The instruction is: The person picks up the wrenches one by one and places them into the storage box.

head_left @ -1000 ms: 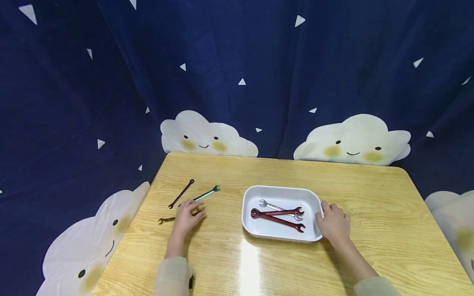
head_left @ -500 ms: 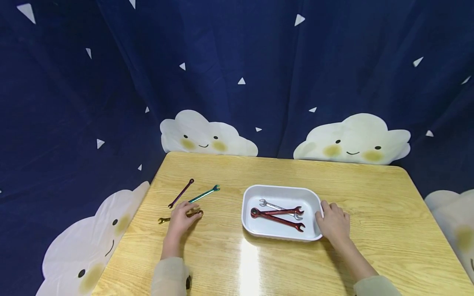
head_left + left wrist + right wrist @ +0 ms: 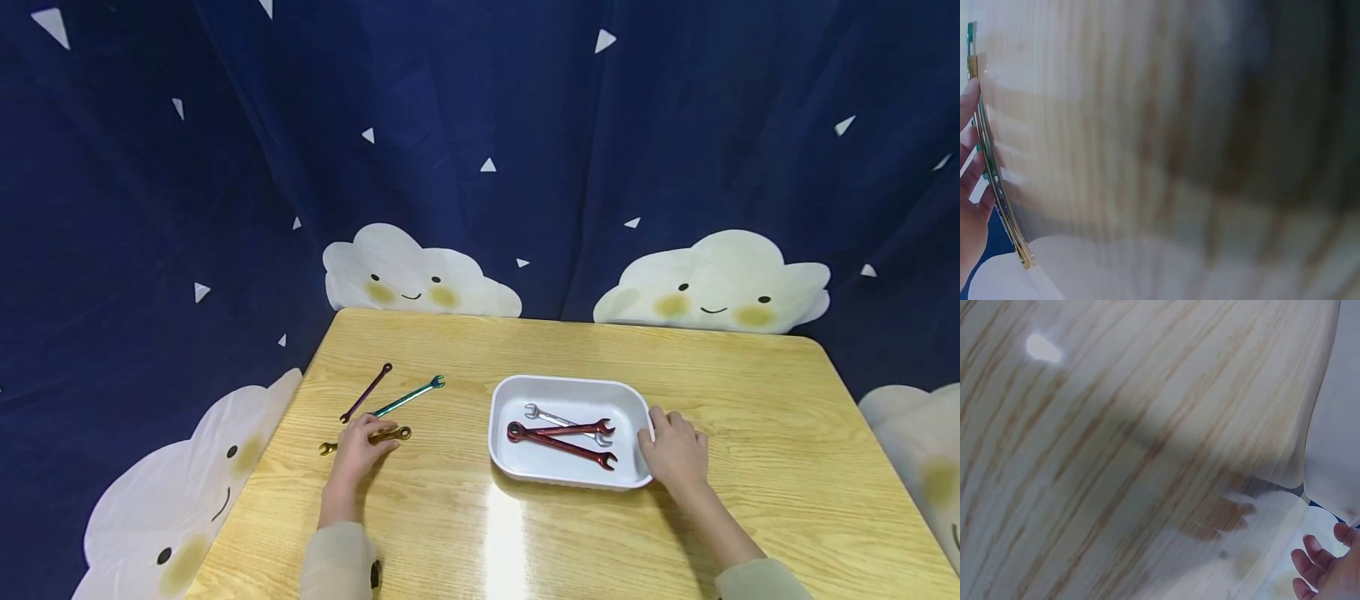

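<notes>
My left hand (image 3: 357,447) is over the middle of a gold combination wrench (image 3: 402,434), its fingers and thumb at either side of the shank. Both ends of this wrench show past the hand, and in the left wrist view the fingers (image 3: 972,140) lie against it. Just beyond is a teal wrench (image 3: 408,397), its near end close to the hand. A purple wrench (image 3: 366,392) lies farther left. My right hand (image 3: 677,450) holds the right wall of a white plastic tray (image 3: 566,383), thumb at the inner side and fingers outside.
Inside the tray, two red wrenches (image 3: 570,449) lie crossed over a silver wrench (image 3: 555,417). Everything stands on a wooden table (image 3: 450,533). A dark blue curtain (image 3: 480,108) with clouds hangs behind its far edge.
My left hand has shifted a little left and nearer, settling over the gold wrench, whose ring end now shows. The wrenches, the tray and my right hand stay where they were.
</notes>
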`<action>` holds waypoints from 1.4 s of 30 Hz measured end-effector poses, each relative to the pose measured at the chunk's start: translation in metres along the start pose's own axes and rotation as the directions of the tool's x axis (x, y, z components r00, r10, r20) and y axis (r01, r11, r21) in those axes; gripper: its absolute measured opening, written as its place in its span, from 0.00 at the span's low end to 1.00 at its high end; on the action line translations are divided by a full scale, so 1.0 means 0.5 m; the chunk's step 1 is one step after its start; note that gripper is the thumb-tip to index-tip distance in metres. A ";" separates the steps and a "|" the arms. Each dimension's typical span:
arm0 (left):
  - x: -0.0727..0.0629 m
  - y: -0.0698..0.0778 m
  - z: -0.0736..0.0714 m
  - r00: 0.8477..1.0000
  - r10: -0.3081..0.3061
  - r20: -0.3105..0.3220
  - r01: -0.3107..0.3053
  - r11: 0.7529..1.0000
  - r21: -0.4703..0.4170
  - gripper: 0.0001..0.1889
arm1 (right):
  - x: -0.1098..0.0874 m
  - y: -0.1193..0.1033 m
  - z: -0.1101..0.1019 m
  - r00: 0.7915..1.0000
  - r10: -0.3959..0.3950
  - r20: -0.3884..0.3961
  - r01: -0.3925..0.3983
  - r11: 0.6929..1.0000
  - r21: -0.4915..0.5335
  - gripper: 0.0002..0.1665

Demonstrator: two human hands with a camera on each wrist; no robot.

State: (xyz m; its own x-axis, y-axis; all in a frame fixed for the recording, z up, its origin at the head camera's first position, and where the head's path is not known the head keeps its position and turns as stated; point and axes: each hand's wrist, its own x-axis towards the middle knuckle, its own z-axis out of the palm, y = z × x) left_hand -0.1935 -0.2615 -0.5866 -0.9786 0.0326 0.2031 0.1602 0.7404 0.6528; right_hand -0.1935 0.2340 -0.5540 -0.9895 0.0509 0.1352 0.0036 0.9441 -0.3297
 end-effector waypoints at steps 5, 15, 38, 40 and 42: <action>0.000 -0.004 -0.006 1.000 -0.017 0.023 0.017 1.000 0.015 0.13 | 0.002 0.001 -0.002 1.000 0.001 0.011 -0.001 1.000 -0.001 0.22; -0.002 -0.001 -0.007 0.998 -0.062 0.007 0.062 0.998 -0.006 0.11 | 0.001 0.000 -0.001 1.000 -0.008 -0.001 0.008 1.000 -0.004 0.22; -0.002 0.003 -0.004 0.997 -0.076 -0.007 0.076 0.996 -0.036 0.07 | -0.004 -0.002 -0.001 1.000 -0.003 -0.015 0.003 1.000 0.003 0.21; -0.002 0.003 -0.002 0.998 -0.055 -0.017 0.055 0.998 -0.030 0.07 | -0.004 -0.003 0.000 1.000 -0.002 -0.017 0.003 1.000 0.003 0.21; -0.002 0.001 -0.001 0.999 -0.034 -0.023 0.034 0.999 -0.017 0.07 | -0.005 -0.002 0.000 1.000 -0.001 -0.019 0.001 1.000 0.002 0.20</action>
State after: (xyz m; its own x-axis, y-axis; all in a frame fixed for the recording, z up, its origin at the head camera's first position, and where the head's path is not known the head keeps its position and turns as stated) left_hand -0.1924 -0.2615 -0.5860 -0.9804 -0.0081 0.1971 0.1290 0.7293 0.6719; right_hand -0.1912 0.2329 -0.5541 -0.9865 0.0561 0.1537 0.0020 0.9435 -0.3315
